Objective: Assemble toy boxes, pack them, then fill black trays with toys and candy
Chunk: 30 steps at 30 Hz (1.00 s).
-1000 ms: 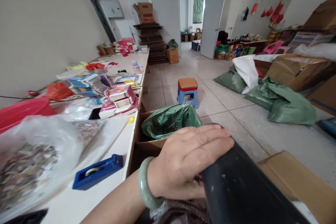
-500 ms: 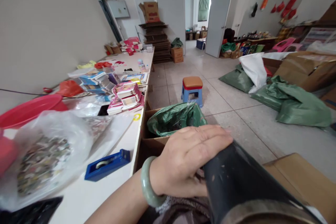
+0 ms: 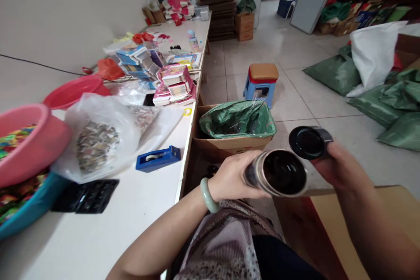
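While the left hand [image 3: 231, 177] gripped the uncapped flask [image 3: 282, 173] by its side, near the green-bag-lined carton [image 3: 232, 142] | right hand [image 3: 341, 164] grasped the black lid [image 3: 306, 143], apart from the flask | risk: steep tilting could have spilled any contents; a slack grasp could have dropped the lid.

The left hand [image 3: 231, 177], a pale green bangle [image 3: 206, 194] at its wrist, gripped a dark flask [image 3: 277, 173] whose uncovered mouth faced the camera. The right hand [image 3: 337, 166] held a black lid [image 3: 307, 142] just beside the rim. On the white surface [image 3: 147, 227], a blue tape dispenser [image 3: 158, 159] lay near a clear bag [image 3: 128, 140] of small pieces [image 3: 96, 146]. A green liner [image 3: 226, 119] filled a cardboard box [image 3: 229, 143] alongside.
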Tool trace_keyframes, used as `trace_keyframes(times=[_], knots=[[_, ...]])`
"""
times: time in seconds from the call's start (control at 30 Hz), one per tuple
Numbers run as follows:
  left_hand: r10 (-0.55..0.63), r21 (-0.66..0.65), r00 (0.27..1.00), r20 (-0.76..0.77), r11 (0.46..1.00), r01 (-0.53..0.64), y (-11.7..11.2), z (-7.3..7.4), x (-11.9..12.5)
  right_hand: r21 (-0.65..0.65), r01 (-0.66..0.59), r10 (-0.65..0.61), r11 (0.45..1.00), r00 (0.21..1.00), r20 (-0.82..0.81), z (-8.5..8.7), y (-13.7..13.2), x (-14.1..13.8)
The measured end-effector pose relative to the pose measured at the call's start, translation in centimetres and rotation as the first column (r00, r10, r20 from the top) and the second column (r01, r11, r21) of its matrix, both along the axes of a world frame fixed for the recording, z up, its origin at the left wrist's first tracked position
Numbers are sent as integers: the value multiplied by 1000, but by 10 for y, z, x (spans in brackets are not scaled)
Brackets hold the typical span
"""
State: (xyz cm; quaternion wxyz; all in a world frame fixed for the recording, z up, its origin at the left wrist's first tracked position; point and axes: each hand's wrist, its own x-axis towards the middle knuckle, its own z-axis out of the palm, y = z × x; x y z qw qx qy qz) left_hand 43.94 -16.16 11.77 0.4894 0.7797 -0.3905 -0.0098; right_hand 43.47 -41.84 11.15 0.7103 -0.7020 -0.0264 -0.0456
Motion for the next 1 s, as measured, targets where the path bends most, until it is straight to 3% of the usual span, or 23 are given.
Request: trace_keyframes(times=[0.1,0.2,0.33,0.43,0.73,0.9,1.0], knots=[[89,98,990,-105,992,-79,5,-29,2,-138,-188,200,972,977,79,33,-2,3],[154,171,974,-166,977,-126,11,-49,6,-495,-288,410,820,899,156,56,11,9],[223,202,950,-217,963,-180,19,-63,13,-774,-267,607,574,773,183,58,33,21],[256,211,943,-214,954,-212,26,-68,18,-841,-262,671,474,726,152,52,44,31],[298,218,930,-217,943,-252,38,-80,29,-897,-268,739,352,668,90,39,64,58],[341,167,919,-199,936,-311,41,-87,38,-921,-193,737,339,663,132,30,76,71],[384,161,903,-192,920,-356,42,-93,41,-926,-120,693,359,698,178,22,84,77]])
